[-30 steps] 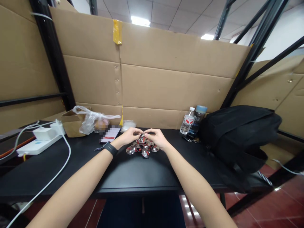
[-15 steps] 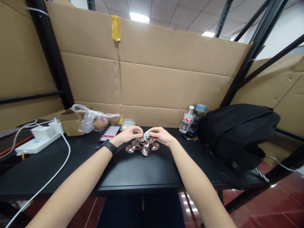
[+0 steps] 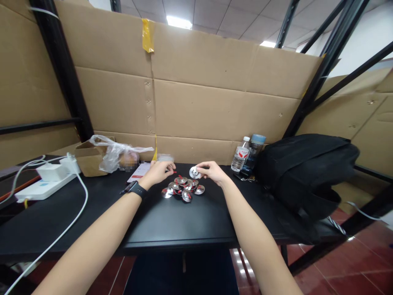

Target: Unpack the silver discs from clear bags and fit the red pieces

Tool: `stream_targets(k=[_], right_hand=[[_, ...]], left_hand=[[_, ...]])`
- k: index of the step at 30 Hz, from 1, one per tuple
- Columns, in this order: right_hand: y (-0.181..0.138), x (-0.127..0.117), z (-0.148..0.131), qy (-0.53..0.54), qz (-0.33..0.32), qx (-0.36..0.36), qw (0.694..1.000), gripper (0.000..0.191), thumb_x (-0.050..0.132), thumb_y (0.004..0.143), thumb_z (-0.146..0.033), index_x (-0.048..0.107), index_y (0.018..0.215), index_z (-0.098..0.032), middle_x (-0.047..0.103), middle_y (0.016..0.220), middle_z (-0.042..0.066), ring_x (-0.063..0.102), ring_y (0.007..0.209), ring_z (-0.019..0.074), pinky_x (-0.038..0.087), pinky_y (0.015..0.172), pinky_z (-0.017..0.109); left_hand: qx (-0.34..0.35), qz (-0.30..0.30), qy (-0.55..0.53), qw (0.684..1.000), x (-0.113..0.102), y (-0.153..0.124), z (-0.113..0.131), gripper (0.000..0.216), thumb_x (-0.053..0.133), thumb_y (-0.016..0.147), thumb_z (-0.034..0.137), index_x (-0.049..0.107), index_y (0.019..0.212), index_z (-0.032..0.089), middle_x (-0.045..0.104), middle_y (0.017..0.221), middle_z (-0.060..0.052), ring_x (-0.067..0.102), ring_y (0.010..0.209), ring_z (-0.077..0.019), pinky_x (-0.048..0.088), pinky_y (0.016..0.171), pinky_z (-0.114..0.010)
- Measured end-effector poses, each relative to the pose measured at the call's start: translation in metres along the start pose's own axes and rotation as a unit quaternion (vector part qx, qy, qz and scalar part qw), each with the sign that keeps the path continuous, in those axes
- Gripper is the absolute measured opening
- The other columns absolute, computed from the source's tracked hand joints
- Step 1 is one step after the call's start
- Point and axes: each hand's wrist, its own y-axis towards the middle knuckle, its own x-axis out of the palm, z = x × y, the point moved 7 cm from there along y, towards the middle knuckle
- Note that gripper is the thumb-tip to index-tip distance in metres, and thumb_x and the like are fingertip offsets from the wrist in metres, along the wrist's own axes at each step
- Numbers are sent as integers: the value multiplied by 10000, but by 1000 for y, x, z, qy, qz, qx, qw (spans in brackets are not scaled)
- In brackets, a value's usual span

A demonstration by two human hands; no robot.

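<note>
Several small metal finger cymbals (image 3: 186,196) with red straps lie heaped on the black table. To the right of and just above the heap, my right hand (image 3: 211,172) pinches one silver finger cymbal (image 3: 194,172) by its edge, face toward me. No red shows on that disc. My left hand (image 3: 161,171), with a dark watch on the wrist, hovers left of and above the heap. Its fingers are closed, and a small red strap (image 3: 175,172) shows at the fingertips, apart from the heap.
A clear water bottle (image 3: 240,154) and a blue-capped bottle (image 3: 254,152) stand at the back right beside a black backpack (image 3: 307,176). On the left are a white power strip (image 3: 39,186) with cables, a small carton (image 3: 89,159) and a plastic bag (image 3: 112,155). Cardboard (image 3: 196,106) walls the back.
My hands have moved apart from the finger cymbal they both touched. The left has gone left with a bit of red at its fingertips; the right keeps the cymbal, shifted slightly right.
</note>
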Motion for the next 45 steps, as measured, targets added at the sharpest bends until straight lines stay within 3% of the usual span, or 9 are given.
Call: stream_targets(k=[4, 8, 11, 15, 19, 24, 34, 39, 45], right_hand=[[-1, -45, 30, -163, 88, 96, 978, 173, 736, 841, -263, 774, 934, -122, 760, 766, 76, 660, 563, 119, 379, 441, 174], [-4, -69, 54, -253, 121, 150, 948, 90, 728, 815, -200, 770, 803, -121, 740, 686, 83, 677, 588, 151, 429, 488, 200], [-4, -76, 54, -302, 154, 130, 932, 56, 769, 730, -137, 770, 787, -136, 751, 792, 108, 707, 769, 199, 502, 651, 247], [3, -54, 39, -330, 139, 43, 933, 206, 771, 753, -177, 784, 958, -187, 735, 1063, 94, 677, 979, 192, 497, 886, 284], [4, 11, 6, -281, 14, -127, 951, 348, 799, 768, -350, 760, 1077, -195, 737, 1073, 72, 679, 913, 176, 516, 851, 289], [-7, 58, -20, -257, -1, -173, 951, 359, 822, 741, -370, 766, 1061, -217, 769, 965, 40, 705, 887, 191, 518, 827, 287], [-4, 49, -8, -164, 17, -117, 979, 413, 867, 646, -388, 771, 995, -187, 774, 866, 46, 727, 808, 207, 559, 760, 289], [0, 32, -9, -74, 125, -127, 981, 410, 834, 681, -422, 705, 991, -187, 762, 984, 77, 706, 868, 197, 553, 844, 339], [-2, 44, -6, 118, 57, -58, 990, 557, 856, 648, -468, 615, 1079, -211, 741, 1024, 72, 725, 934, 215, 583, 811, 339]], left_hand=[[-23, -54, 105, 993, 9, -4, -18, 170, 654, 806, 276, 711, 965, 258, 789, 910, -6, 702, 963, -245, 412, 952, -389], [58, -50, 48, 996, 25, -1, 2, 283, 555, 901, 387, 736, 1062, 242, 753, 1143, -61, 673, 1058, -231, 456, 938, -329], [76, -49, 23, 996, 34, 3, 12, 286, 531, 916, 398, 748, 985, 225, 760, 1061, -67, 673, 1000, -226, 473, 905, -316], [80, -41, -12, 996, 35, 3, 15, 189, 571, 881, 344, 707, 886, 213, 752, 924, -36, 673, 874, -203, 482, 823, -288], [85, -2, -35, 996, 23, 0, 24, 167, 569, 900, 330, 690, 909, 216, 754, 914, -24, 679, 851, -191, 476, 809, -278], [96, 66, -35, 993, 8, -3, 46, 143, 627, 882, 342, 678, 934, 219, 763, 905, -22, 699, 886, -206, 466, 830, -300], [99, 132, -56, 985, 2, -5, 61, 144, 653, 873, 360, 654, 896, 218, 750, 909, -31, 700, 897, -216, 480, 873, -345], [54, 229, -99, 967, -13, -8, 51, 183, 571, 911, 375, 636, 980, 218, 735, 965, -46, 689, 952, -218, 502, 901, -340], [53, 149, -191, 969, 6, -2, 43, 242, 673, 840, 422, 651, 943, 204, 739, 969, -51, 694, 965, -218, 531, 902, -336]])
